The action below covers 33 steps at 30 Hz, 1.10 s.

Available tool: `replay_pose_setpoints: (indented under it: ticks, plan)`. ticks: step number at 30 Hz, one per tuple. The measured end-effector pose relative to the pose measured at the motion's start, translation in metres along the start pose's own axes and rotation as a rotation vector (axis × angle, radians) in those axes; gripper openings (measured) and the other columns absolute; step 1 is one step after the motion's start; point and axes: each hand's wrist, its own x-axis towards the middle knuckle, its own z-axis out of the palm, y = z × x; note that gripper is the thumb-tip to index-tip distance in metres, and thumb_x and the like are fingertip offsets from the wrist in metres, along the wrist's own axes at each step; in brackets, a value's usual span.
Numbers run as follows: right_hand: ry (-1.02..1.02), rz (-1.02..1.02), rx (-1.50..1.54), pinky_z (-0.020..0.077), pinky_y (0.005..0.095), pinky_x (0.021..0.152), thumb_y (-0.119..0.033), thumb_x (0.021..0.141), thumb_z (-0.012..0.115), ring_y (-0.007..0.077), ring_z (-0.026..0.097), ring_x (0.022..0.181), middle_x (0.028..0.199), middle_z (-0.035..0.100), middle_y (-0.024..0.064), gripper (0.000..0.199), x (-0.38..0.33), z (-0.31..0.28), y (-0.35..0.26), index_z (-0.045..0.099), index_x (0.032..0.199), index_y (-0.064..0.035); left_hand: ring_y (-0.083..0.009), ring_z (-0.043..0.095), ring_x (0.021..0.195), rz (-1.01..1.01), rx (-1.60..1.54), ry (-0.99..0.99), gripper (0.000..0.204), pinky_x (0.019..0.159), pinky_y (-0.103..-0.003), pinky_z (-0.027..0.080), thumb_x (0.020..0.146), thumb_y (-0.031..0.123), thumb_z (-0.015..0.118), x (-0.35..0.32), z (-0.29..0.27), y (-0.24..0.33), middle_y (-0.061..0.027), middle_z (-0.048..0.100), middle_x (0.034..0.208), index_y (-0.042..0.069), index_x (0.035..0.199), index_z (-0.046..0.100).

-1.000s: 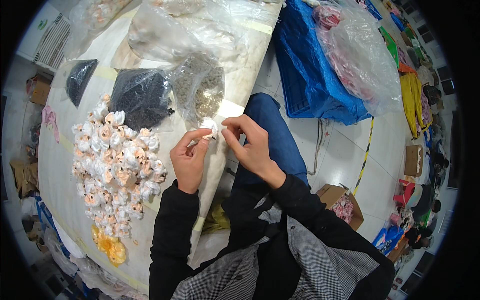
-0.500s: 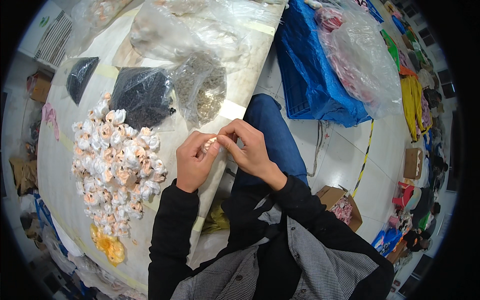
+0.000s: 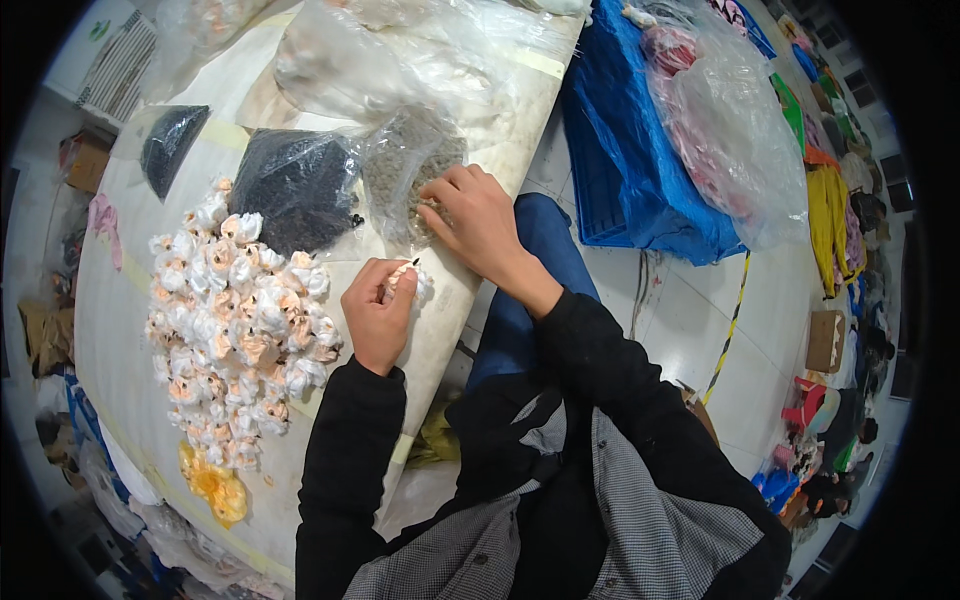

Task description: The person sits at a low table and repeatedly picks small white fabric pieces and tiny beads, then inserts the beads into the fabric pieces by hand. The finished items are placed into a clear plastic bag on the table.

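Between the thumb and fingers of my left hand point(image 3: 378, 318) is a small white and peach fabric flower point(image 3: 423, 283), with a dark tip poking up from it. My right hand point(image 3: 468, 220) reaches over a clear plastic bag of small grey-beige pieces point(image 3: 405, 165). Its thumb and fingers are apart at the bag's near side, and nothing shows between them. Left of my left hand lies a big pile of white and peach fabric flowers point(image 3: 235, 330). Beside the beige bag is a clear bag of small black pieces point(image 3: 290, 185).
Another black-filled bag point(image 3: 172, 150) lies farther left. Large clear plastic bags point(image 3: 370, 65) cover the table's far end. A yellow flower point(image 3: 213, 485) sits below the pile. Right of the table, a blue crate point(image 3: 600, 210) holds blue sheeting and pink items. My leg point(image 3: 545, 255) is beside the table edge.
My right hand has left the flower and moved up to the bag of grey-beige pieces, its fingers parting. My left hand keeps the flower, which now shows a dark tip.
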Motion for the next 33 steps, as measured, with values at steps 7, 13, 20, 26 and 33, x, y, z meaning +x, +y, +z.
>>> replay_pose_setpoints:
  ticks: [7, 13, 20, 26, 33]
  plan:
    - [-0.063, -0.032, -0.046, 0.0484, 0.0414, 0.079, -0.017, 0.086, 0.078, 0.0287, 0.062, 0.092, 0.092, 0.064, 0.0065, 0.011, 0.003, 0.015, 0.005, 0.072, 0.094, -0.0108, -0.0081, 0.048, 0.066, -0.006, 0.012, -0.010, 0.016, 0.059, -0.026, 0.037, 0.096, 0.013, 0.072, 0.000, -0.002, -0.002, -0.0036, 0.062, 0.080, -0.003, 0.098, 0.072]
    - [-0.034, -0.039, -0.016, 0.0475, 0.0428, 0.078, -0.019, 0.086, 0.077, 0.0320, 0.061, 0.091, 0.090, 0.063, 0.0082, 0.013, 0.006, 0.013, 0.002, 0.070, 0.091, -0.0093, -0.0126, 0.054, 0.072, 0.038, 0.046, 0.000, 0.016, 0.064, -0.029, 0.042, 0.096, 0.012, 0.071, 0.000, -0.001, 0.002, -0.0065, 0.061, 0.081, -0.004, 0.098, 0.070]
    - [-0.073, -0.061, -0.054, 0.0475, 0.0418, 0.081, -0.020, 0.085, 0.075, 0.0296, 0.060, 0.092, 0.090, 0.063, 0.0091, 0.013, 0.006, 0.026, 0.007, 0.069, 0.090, -0.0082, -0.0122, 0.052, 0.073, 0.027, 0.020, -0.024, 0.015, 0.065, -0.028, 0.041, 0.097, 0.011, 0.069, -0.003, -0.003, -0.004, -0.0056, 0.058, 0.083, -0.004, 0.098, 0.068]
    - [-0.124, -0.055, -0.129, 0.0479, 0.0417, 0.083, -0.021, 0.087, 0.073, 0.0295, 0.060, 0.095, 0.092, 0.063, 0.0090, 0.014, 0.008, 0.030, 0.004, 0.068, 0.090, -0.0082, -0.0100, 0.051, 0.074, 0.010, -0.007, -0.035, 0.016, 0.066, -0.026, 0.040, 0.097, 0.012, 0.070, -0.003, -0.003, -0.008, -0.0030, 0.057, 0.083, -0.004, 0.097, 0.068]
    - [-0.101, 0.021, 0.073, 0.0521, 0.0423, 0.081, -0.017, 0.091, 0.072, 0.0315, 0.062, 0.095, 0.093, 0.065, 0.0100, 0.011, 0.013, 0.019, 0.003, 0.069, 0.095, -0.0067, -0.0076, 0.052, 0.075, -0.006, -0.056, -0.043, 0.019, 0.066, -0.025, 0.041, 0.099, 0.015, 0.070, -0.003, -0.004, -0.008, -0.0011, 0.059, 0.086, -0.004, 0.101, 0.069]
